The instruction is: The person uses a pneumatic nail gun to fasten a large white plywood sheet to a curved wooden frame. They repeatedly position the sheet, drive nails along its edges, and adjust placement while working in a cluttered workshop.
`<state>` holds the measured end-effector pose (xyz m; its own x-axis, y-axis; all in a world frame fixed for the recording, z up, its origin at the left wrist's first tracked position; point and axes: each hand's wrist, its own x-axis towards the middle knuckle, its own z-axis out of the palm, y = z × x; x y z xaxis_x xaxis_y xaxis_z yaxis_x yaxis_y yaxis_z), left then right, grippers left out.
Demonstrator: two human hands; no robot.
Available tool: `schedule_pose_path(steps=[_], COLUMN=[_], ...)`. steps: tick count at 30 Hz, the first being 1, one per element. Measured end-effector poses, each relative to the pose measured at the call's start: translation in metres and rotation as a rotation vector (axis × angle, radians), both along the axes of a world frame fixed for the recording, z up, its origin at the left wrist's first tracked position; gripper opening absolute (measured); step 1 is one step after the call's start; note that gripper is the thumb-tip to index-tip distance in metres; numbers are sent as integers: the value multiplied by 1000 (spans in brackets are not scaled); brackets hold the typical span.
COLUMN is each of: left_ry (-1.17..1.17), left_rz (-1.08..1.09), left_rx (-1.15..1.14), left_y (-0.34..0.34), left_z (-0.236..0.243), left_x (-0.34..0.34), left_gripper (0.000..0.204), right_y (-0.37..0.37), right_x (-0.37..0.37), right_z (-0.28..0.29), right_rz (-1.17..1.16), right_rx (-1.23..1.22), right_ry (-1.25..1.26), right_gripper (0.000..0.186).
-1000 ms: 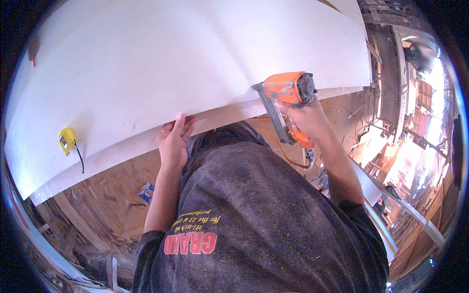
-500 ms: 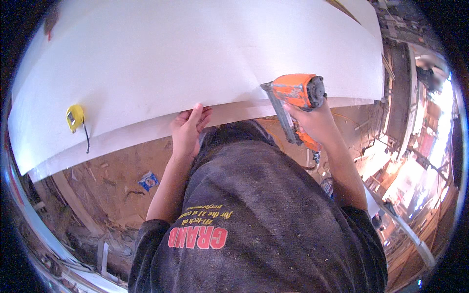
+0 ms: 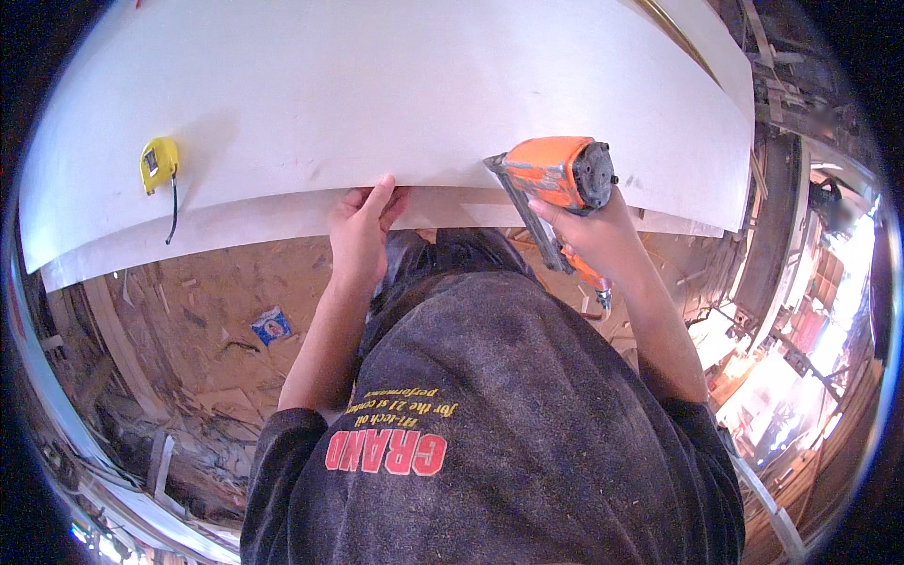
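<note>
A white panel (image 3: 377, 94) lies above a second sheet (image 3: 452, 207) that shows below its near edge. My left hand (image 3: 363, 235) pinches the upper panel's edge, thumb on top and fingertips partly hidden underneath. My right hand (image 3: 598, 226) grips an orange and black nail gun (image 3: 546, 169), whose nose rests at or just over that edge, right of my left hand. A yellow tape measure (image 3: 158, 162) with a black strap lies on the panel at the left. My dark shirt and legs are below the edge.
A littered ground (image 3: 217, 330) with wood offcuts and a small blue packet (image 3: 271, 327) shows at the lower left. An orange hose hangs by the gun. Stacked boards, beams and bright scraps (image 3: 753, 395) fill the right side, with a blurred dark shape farther back.
The view has turned slightly, so the panel edge and tape measure sit higher on the left. My hands keep their holds, with the gun's nose still by the edge.
</note>
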<state>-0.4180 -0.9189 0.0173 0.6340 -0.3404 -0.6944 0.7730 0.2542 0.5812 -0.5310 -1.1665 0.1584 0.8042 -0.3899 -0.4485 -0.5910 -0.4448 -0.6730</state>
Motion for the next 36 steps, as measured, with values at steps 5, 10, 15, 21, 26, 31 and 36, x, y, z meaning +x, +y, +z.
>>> schedule_pose_path(steps=[5,10,15,21,26,31,36], left_ry=[28,32,-6,-1,-28,-49,-45], left_rz=[47,53,54,30,42,36,111], left_rx=[-41,-62,-79,-14,-6,43,63], left_y=[2,-5,-12,-20,-30,-52,-43], left_z=[-5,-4,9,16,24,45,53], left_x=[1,-6,-7,-13,-20,-40,-39], left_gripper=[25,22,23,24,27,28,34], right_y=[3,-4,-8,-9,-16,-38,-39], right_x=[10,8,10,15,18,7,4], right_z=[-2,4,14,12,22,48,50], right_rz=[41,52,37,103,154,195,179], right_rx=[-44,-109,-96,-22,-66,-110,-81], right_ry=[51,80,166,92,140,179,67], right_gripper=[38,38,40,43,42,43,39])
